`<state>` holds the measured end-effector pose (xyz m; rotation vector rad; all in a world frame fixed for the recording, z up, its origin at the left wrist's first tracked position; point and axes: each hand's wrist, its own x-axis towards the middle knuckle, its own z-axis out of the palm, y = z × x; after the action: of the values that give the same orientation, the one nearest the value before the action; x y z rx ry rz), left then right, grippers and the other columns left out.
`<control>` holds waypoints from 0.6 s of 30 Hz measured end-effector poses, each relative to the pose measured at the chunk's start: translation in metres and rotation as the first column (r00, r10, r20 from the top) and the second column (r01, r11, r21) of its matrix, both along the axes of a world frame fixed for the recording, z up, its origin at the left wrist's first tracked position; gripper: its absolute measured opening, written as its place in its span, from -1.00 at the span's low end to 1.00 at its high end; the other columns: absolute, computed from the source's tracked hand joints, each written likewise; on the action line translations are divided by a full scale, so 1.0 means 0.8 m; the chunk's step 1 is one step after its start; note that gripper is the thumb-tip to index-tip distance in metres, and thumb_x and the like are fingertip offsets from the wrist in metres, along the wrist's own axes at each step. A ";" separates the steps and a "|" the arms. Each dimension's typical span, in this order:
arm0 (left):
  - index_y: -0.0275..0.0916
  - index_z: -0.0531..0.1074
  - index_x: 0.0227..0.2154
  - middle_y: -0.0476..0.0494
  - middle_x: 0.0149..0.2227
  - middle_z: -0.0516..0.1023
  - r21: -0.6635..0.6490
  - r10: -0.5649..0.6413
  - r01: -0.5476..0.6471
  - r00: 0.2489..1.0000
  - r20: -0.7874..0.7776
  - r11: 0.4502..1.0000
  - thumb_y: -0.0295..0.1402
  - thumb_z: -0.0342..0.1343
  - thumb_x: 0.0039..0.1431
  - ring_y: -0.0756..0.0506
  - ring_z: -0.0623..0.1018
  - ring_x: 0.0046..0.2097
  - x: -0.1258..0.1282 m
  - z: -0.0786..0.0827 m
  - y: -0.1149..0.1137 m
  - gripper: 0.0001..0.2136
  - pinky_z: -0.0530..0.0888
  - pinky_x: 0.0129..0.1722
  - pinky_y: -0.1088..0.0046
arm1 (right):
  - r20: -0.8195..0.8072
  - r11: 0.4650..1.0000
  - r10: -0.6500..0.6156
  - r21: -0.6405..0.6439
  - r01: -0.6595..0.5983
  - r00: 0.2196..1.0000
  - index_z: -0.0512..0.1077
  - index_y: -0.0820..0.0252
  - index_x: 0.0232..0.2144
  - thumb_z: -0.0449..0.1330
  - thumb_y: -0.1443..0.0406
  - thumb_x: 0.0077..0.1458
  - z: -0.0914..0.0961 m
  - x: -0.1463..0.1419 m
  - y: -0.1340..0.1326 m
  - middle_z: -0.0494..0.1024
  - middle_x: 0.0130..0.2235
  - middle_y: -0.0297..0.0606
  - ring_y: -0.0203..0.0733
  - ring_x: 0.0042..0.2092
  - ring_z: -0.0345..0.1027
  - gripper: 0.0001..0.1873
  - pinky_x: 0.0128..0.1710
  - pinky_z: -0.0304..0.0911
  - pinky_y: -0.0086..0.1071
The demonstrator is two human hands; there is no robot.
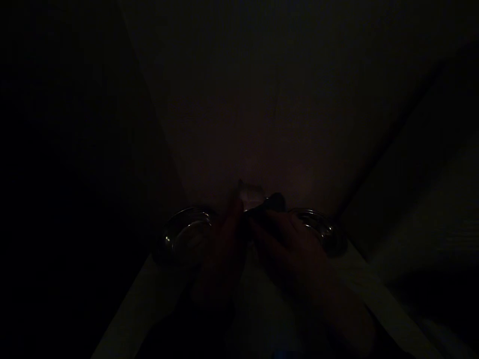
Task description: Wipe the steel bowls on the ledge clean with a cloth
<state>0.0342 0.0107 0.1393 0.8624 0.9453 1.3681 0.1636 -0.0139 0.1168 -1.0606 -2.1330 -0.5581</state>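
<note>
The picture is very dark. My left hand (pixel 224 244) and my right hand (pixel 295 249) meet low in the middle, fingers curled together. Between their tips sits a small pale piece (pixel 250 193) and a dark rounded object (pixel 273 202); what either is I cannot make out. The left fingers pinch at the pale piece, and the right fingers close round the dark object. A shallow glass dish (pixel 183 234) lies just left of my left hand. A second glass dish (pixel 318 227) lies just right of my right hand, partly hidden by it.
Both dishes rest on a pale surface (pixel 149 294) that narrows away from me. Dark areas flank it left and right. A lighter band (pixel 430 229) shows at the far right. Little else can be made out.
</note>
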 end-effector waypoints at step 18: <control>-0.20 0.52 -0.23 -0.08 -0.19 0.60 -0.014 0.050 -0.049 0.992 0.113 0.999 -0.12 0.15 0.06 -0.12 0.54 -0.04 0.000 -0.002 -0.003 -0.70 0.48 -0.11 0.46 | 0.011 0.994 0.000 0.107 -0.001 1.000 0.41 0.34 -0.01 0.06 0.40 0.17 0.002 -0.010 -0.005 0.51 -0.05 -0.02 0.02 -0.12 0.31 -0.66 -0.22 0.35 -0.10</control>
<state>0.0346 0.0080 0.1376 0.7492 0.8913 1.4371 0.1558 -0.0182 0.1186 -0.9998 -2.0882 -0.6724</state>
